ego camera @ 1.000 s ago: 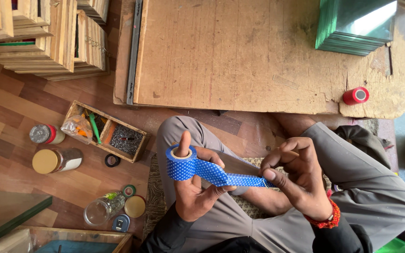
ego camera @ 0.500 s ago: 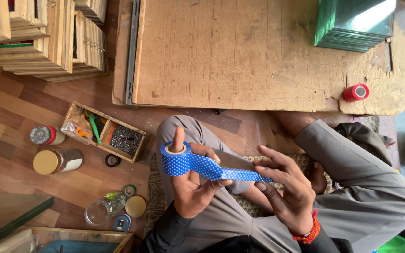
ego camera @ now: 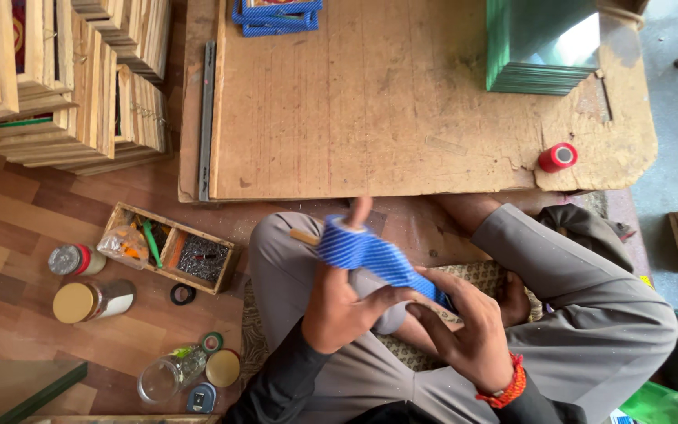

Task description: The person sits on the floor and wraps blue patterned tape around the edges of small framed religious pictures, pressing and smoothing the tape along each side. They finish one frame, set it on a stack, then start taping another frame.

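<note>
Two hands, left (ego camera: 337,310) and right (ego camera: 468,334), are in view. One roll of blue dotted tape (ego camera: 344,243) and one red tape roll (ego camera: 558,157) show. One wooden bench (ego camera: 370,102) carries one stack of green-edged glass panes (ego camera: 543,47). On the floor are one compartmented wooden box (ego camera: 170,247), three jars (ego camera: 92,300) and one small black ring (ego camera: 183,294).

The person wears grey trousers (ego camera: 590,314) and a dark long-sleeved top (ego camera: 276,392). Both hands are bare: left hand (ego camera: 339,310), right hand (ego camera: 468,334). A red-orange beaded bracelet (ego camera: 504,389) circles the right wrist.
</note>
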Demonstrator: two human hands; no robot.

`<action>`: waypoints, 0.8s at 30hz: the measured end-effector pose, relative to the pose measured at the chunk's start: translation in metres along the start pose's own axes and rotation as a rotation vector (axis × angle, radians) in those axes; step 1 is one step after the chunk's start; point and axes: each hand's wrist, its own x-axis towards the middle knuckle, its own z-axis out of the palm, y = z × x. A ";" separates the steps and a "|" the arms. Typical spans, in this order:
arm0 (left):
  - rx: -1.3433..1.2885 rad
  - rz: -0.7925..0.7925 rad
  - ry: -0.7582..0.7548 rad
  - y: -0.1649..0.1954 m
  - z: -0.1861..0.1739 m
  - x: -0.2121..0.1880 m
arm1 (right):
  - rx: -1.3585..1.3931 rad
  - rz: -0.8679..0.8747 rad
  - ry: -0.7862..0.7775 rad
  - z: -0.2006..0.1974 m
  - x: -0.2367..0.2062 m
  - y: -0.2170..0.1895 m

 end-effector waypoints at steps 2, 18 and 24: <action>0.295 0.100 -0.037 -0.003 0.010 0.007 | -0.098 0.284 0.041 0.003 -0.004 0.011; -0.596 -0.452 0.254 -0.155 -0.017 0.056 | 0.503 0.410 0.344 0.009 -0.037 0.114; -0.612 -0.253 0.334 -0.149 0.016 0.051 | 0.556 0.421 0.347 0.011 -0.052 0.125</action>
